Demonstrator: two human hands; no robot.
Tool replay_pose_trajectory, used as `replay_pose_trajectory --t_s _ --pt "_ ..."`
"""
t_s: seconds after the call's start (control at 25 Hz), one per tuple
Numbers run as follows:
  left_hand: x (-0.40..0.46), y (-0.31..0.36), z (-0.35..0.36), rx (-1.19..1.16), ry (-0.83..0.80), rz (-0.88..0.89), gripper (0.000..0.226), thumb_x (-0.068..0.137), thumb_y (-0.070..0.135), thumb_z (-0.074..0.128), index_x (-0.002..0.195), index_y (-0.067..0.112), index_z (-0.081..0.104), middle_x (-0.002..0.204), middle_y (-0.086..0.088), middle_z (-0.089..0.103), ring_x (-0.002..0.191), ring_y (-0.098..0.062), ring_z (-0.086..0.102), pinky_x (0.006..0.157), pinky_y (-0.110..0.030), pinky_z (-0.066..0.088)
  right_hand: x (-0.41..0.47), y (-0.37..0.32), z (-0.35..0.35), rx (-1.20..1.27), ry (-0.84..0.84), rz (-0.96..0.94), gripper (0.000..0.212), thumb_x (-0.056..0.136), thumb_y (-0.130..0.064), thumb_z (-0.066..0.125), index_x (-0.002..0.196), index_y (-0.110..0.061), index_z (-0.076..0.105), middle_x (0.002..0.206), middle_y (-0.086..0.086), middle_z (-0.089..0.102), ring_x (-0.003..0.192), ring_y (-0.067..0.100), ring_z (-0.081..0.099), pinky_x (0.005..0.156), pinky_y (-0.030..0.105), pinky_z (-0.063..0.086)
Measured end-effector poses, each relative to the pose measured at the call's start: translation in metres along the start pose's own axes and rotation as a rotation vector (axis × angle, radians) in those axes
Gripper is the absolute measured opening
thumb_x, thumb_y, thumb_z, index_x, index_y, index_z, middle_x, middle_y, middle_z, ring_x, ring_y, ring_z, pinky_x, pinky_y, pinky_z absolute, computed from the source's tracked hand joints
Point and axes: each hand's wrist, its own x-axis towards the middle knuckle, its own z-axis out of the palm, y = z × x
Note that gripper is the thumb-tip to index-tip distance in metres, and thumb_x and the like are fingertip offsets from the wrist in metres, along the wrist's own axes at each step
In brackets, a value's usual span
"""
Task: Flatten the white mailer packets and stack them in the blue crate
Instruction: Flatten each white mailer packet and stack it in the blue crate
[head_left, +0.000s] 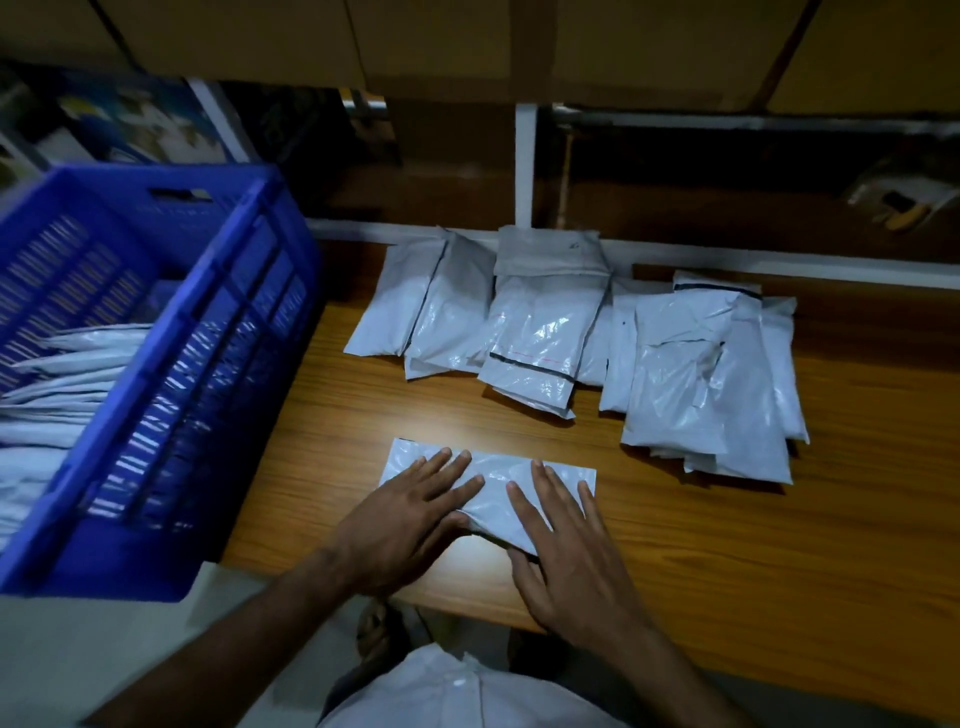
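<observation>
A single white mailer packet (493, 475) lies on the wooden tabletop (727, 545) directly under both hands, its long side running left to right. The left hand (400, 519) rests palm down on the packet's left half, fingers spread and stretched forward, gripping nothing. The right hand (566, 551) lies palm down on the right half in the same way, fingers splayed and flat, thumb at the packet's near edge. Between the two hands the plastic bunches into a small ridge, and the packet's near edge curls up slightly by the thumbs.

Beyond the fingertips, farther across the tabletop, a loose row of more white packets (545, 332) lies overlapping, some puffed and wrinkled, a few showing dark seal strips. The heap ahead of and to the right of the right hand (727, 374) is piled several deep.

To the left of the left hand stands the blue crate (171, 415), its slatted wall close to the left forearm and its near corner overhanging the tabletop's edge. Inside it, a stack of flat white packets (62, 395) is layered one on another.

Below the wrists, nearest the person, a white garment (457, 691) shows. Past the far packets run a white frame rail (524, 161) and dim shelving with indistinct objects.
</observation>
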Motion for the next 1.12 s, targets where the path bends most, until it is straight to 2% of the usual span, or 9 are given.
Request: replay_pose_trajectory --t_s 0.08,0.16,0.32,0.44,0.56,0.64,0.8,0.96,1.12 --pt "-0.002 0.002 -0.012 0.000 0.023 -0.003 0.058 0.109 0.057 0.022 0.162 0.032 0.021 0.170 0.002 0.012 0.157 -0.012 0.006 0.126 -0.041 0.021 0.010 -0.004 -0.004 0.011 0.008 0.037 0.076 0.094 -0.032 0.048 0.165 -0.025 0.023 0.172 0.006 0.015 0.159 0.020 0.019 0.127 0.054 0.021" --pt "-0.008 0.003 -0.024 0.031 0.076 -0.034 0.063 0.107 0.058 0.031 0.162 0.030 0.022 0.169 0.000 0.018 0.156 -0.014 0.014 0.125 -0.043 0.024 0.022 -0.010 -0.018 0.065 0.022 0.017 0.078 0.093 -0.028 0.048 0.166 -0.028 0.018 0.172 0.001 0.020 0.159 0.015 0.018 0.127 0.050 0.023" --pt "-0.008 0.006 -0.077 0.163 0.249 -0.103 0.066 0.097 0.029 0.049 0.160 0.021 0.030 0.162 -0.007 0.034 0.148 -0.023 0.038 0.116 -0.045 0.041 0.055 -0.024 -0.064 0.011 0.160 -0.126 0.078 0.090 -0.025 0.046 0.165 -0.022 0.025 0.170 0.005 0.028 0.157 0.019 0.024 0.126 0.052 0.026" --pt "-0.012 -0.002 -0.129 0.260 0.330 -0.187 0.079 0.091 0.019 0.064 0.161 0.021 0.026 0.163 -0.012 0.032 0.148 -0.028 0.038 0.118 -0.044 0.038 0.095 -0.042 -0.100 -0.009 0.226 -0.216 0.078 0.088 -0.020 0.047 0.164 -0.020 0.027 0.169 0.008 0.030 0.157 0.022 0.026 0.126 0.051 0.025" --pt "-0.027 -0.021 -0.167 0.298 0.344 -0.291 0.076 0.099 0.025 0.050 0.164 0.028 0.009 0.169 -0.009 0.013 0.155 -0.027 0.020 0.123 -0.045 0.030 0.135 -0.070 -0.121 0.016 0.235 -0.269 0.081 0.087 -0.019 0.048 0.165 -0.022 0.024 0.170 0.008 0.026 0.158 0.022 0.022 0.127 0.050 0.024" --pt "-0.042 -0.040 -0.187 0.263 0.340 -0.336 0.075 0.101 0.027 0.046 0.164 0.029 0.004 0.170 -0.006 0.005 0.157 -0.024 0.012 0.125 -0.045 0.024 0.155 -0.094 -0.127 0.015 0.231 -0.313 0.081 0.088 -0.024 0.045 0.166 -0.023 0.021 0.172 0.007 0.022 0.159 0.021 0.018 0.127 0.050 0.022" --pt "-0.082 -0.089 -0.214 0.313 0.410 -0.336 0.070 0.095 0.038 0.035 0.162 0.021 0.024 0.166 -0.009 0.025 0.153 -0.025 0.029 0.121 -0.045 0.034 0.186 -0.155 -0.123 0.037 0.256 -0.362 0.082 0.088 -0.027 0.046 0.166 -0.022 0.022 0.172 0.007 0.021 0.159 0.020 0.018 0.127 0.047 0.016" --pt "-0.125 -0.161 -0.231 0.338 0.441 -0.351 0.062 0.095 0.026 0.038 0.155 0.013 0.040 0.159 -0.014 0.041 0.143 -0.030 0.046 0.115 -0.044 0.042 0.234 -0.228 -0.105 -0.003 0.319 -0.337 0.073 0.087 -0.021 0.043 0.160 -0.016 0.037 0.164 0.013 0.038 0.153 0.028 0.035 0.123 0.050 0.020" --pt "-0.161 -0.257 -0.246 0.345 0.430 -0.416 0.060 0.096 0.024 0.031 0.152 0.011 0.045 0.156 -0.016 0.045 0.141 -0.035 0.048 0.110 -0.048 0.047 0.305 -0.307 -0.088 -0.099 0.351 -0.341 0.070 0.087 -0.022 0.036 0.155 -0.013 0.046 0.158 0.018 0.047 0.146 0.033 0.044 0.121 0.051 0.030"
